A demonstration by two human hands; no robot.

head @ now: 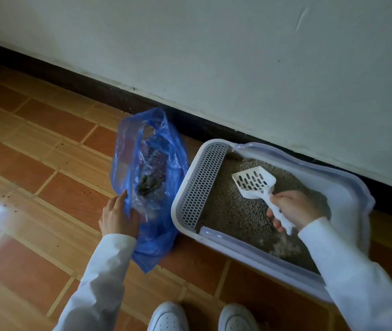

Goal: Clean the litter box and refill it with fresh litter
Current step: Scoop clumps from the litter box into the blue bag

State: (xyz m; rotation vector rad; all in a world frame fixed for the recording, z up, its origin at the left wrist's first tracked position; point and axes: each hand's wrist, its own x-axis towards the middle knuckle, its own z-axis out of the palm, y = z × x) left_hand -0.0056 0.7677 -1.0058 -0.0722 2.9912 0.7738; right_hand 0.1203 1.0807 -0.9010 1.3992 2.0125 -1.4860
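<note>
Scooping looks under way: the right hand (294, 209) grips the empty slotted scoop (254, 181) above the litter (238, 211) in the litter box (347, 194) by the wall, the left hand (118, 215) pinches the blue bag (150, 168) open, so the next move likely calls for another dip into the clumps.

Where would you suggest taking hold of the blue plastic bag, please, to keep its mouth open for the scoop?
Probably the loose upper rim of the blue plastic bag, pinched from its outer left side, where the left hand already holds it. The film is limp and the bag opens toward the litter box, so that side leaves the scoop a free path.
</note>
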